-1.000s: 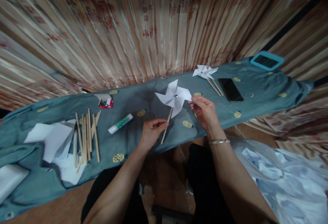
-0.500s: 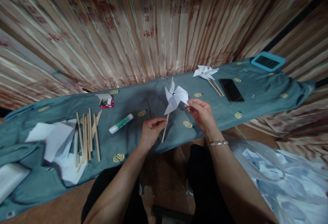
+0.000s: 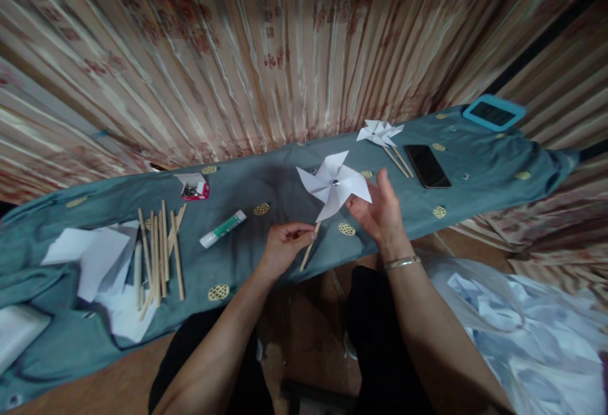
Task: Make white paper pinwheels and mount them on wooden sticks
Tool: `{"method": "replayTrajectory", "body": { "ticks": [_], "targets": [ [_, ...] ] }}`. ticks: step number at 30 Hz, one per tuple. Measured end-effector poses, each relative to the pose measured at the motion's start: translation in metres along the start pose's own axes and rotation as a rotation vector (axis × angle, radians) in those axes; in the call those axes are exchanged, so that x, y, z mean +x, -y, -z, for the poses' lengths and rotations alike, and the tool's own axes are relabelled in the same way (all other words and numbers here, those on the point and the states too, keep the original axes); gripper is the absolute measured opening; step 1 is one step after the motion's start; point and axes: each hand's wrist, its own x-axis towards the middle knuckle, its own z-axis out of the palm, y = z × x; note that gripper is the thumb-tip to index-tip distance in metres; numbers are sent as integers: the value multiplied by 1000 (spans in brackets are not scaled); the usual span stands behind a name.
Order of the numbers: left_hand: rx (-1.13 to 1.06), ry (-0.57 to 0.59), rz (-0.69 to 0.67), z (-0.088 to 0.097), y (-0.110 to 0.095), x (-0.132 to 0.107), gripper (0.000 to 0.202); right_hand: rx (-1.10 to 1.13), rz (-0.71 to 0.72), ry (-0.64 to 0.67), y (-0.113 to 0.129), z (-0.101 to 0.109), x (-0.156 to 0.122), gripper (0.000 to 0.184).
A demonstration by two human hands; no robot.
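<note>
My left hand (image 3: 287,245) pinches the wooden stick of a white paper pinwheel (image 3: 327,190), holding it tilted above the cloth. A shiny pin head marks the pinwheel's centre. Just right of the blades is my right hand (image 3: 380,212), open with the thumb raised; its fingertips are partly hidden behind a blade, and whether they touch the paper I cannot tell. Farther back on the cloth lie more white pinwheels (image 3: 379,132) with their sticks. To the left are a glue stick (image 3: 223,229), a small red box of pins (image 3: 194,188) and several loose wooden sticks (image 3: 161,250).
A green patterned cloth (image 3: 275,180) covers the long narrow table. White paper sheets (image 3: 90,250) lie at left, a black phone (image 3: 427,166) and a blue-framed device (image 3: 494,113) at right. A plastic bag of white paper (image 3: 532,326) stands below. Curtains (image 3: 228,54) hang behind.
My right hand has gone from pinching a blade tip to open fingers. The pinwheel has tilted to the right, and its blades have turned to face me more.
</note>
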Motion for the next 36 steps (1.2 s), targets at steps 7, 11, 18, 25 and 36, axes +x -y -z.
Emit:
{"method": "replayTrajectory", "body": {
  "ticks": [7, 11, 18, 25, 36],
  "targets": [
    [-36, 13, 47, -4, 1, 0, 20, -17, 40, 64, 10, -3, -6, 66],
    [-30, 3, 40, -5, 1, 1, 19, -11, 53, 71, 11, -2, -6, 67],
    [23, 55, 6, -4, 8, 1, 19, -93, 87, 26, 10, -4, -4, 54],
    [21, 41, -6, -2, 6, 1, 18, -136, 104, -82, 11, 1, -3, 35],
    [45, 51, -15, -1, 3, 0, 19, -147, 71, -88, 13, 8, -2, 38]
  ]
}}
